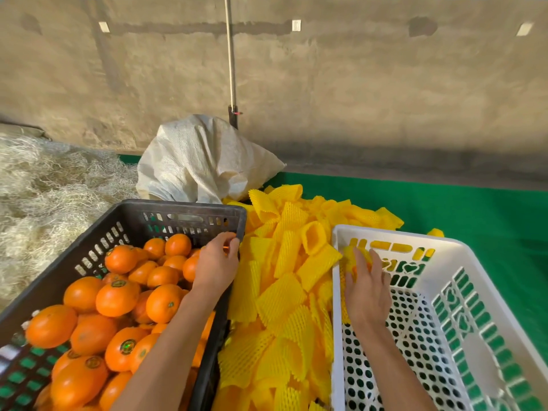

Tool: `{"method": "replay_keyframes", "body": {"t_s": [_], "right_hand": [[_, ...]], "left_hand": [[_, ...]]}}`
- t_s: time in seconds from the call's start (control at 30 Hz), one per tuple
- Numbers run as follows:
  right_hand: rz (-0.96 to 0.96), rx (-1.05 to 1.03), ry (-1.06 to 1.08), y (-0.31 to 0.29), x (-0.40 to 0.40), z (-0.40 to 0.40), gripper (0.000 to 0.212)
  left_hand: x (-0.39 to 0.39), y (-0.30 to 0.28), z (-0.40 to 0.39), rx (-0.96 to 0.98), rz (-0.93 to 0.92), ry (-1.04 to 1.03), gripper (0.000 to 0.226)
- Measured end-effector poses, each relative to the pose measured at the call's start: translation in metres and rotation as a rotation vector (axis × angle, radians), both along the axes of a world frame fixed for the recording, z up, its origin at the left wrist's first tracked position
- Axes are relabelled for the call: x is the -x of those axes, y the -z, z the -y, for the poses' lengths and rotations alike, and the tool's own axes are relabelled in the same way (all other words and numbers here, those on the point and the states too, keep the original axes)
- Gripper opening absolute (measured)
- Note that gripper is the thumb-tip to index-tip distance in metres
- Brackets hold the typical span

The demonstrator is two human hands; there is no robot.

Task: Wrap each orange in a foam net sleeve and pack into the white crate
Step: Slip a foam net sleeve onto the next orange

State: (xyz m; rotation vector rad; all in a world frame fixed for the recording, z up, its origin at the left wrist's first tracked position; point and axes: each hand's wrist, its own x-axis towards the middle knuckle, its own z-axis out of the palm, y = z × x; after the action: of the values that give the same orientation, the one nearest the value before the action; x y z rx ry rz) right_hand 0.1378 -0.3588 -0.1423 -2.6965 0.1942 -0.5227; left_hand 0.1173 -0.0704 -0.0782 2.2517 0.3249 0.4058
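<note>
A sleeved orange (354, 262) is held by the right hand (367, 295) in the white crate's (486, 295) far corner; the left hand's (215, 264) grip is curled over an orange in the black crate (130, 212).

Bare concrete wall (355, 99) behind, green mat (474, 209) on floor, straw pile (44, 188) at left.
</note>
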Motion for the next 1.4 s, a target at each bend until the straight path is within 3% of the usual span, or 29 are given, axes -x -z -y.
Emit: {"method": "replay_keyframes", "body": {"t_s": [0.13, 0.2, 0.33, 0.43, 0.53, 0.6, 0.7, 0.8, 0.97, 1.07, 1.13, 1.23, 1.3, 1.4], "right_hand": [[-0.215, -0.014, -0.049, 0.013, -0.003, 0.002, 0.038], [-0.104, -0.136, -0.028, 0.009, -0.003, -0.002, 0.030], [0.143, -0.279, -0.033, -0.012, 0.002, -0.010, 0.029], [0.315, -0.332, -0.203, -0.032, 0.009, -0.026, 0.028], [0.410, -0.259, -0.443, -0.049, 0.022, -0.049, 0.024], [0.311, -0.173, -0.618, -0.053, 0.033, -0.066, 0.029], [-0.061, -0.008, -0.730, -0.044, 0.047, -0.087, 0.074], [-0.318, 0.094, -0.748, -0.030, 0.049, -0.094, 0.099], [-0.455, -0.193, -0.803, -0.028, 0.038, -0.080, 0.081], [-0.676, -0.425, -0.798, -0.031, 0.032, -0.067, 0.077], [-0.743, -0.497, -0.825, -0.033, 0.031, -0.062, 0.061], [-0.506, -0.409, -0.799, -0.040, 0.033, -0.063, 0.010], [-0.236, -0.436, -0.665, -0.043, 0.033, -0.065, 0.024], [0.045, -0.542, -0.413, -0.053, 0.032, -0.066, 0.009]], "left_hand": [[-0.007, 0.016, -0.019, 0.172, -0.139, -0.029, 0.032], [-0.009, 0.026, -0.032, 0.033, -0.281, 0.010, 0.023], [-0.010, 0.035, -0.039, -0.371, -0.561, 0.123, 0.032], [-0.010, 0.041, -0.045, -0.309, -0.589, 0.233, 0.038], [-0.003, 0.038, -0.043, -0.087, -0.519, 0.137, 0.037], [-0.004, 0.036, -0.040, -0.117, -0.503, 0.113, 0.033], [-0.002, 0.024, -0.038, -0.342, -0.544, 0.194, 0.038], [-0.003, 0.009, -0.041, -0.448, -0.247, 0.156, 0.054], [0.001, -0.020, -0.018, -0.102, 0.232, -0.101, 0.068], [0.008, -0.024, 0.011, 0.125, 0.333, -0.032, 0.075], [0.011, -0.022, 0.027, 0.185, 0.320, 0.075, 0.074], [0.011, -0.017, 0.041, 0.234, 0.259, 0.195, 0.071], [0.011, -0.020, 0.045, 0.426, 0.163, 0.289, 0.065], [0.015, -0.026, 0.057, 0.785, 0.000, 0.429, 0.059]]}}
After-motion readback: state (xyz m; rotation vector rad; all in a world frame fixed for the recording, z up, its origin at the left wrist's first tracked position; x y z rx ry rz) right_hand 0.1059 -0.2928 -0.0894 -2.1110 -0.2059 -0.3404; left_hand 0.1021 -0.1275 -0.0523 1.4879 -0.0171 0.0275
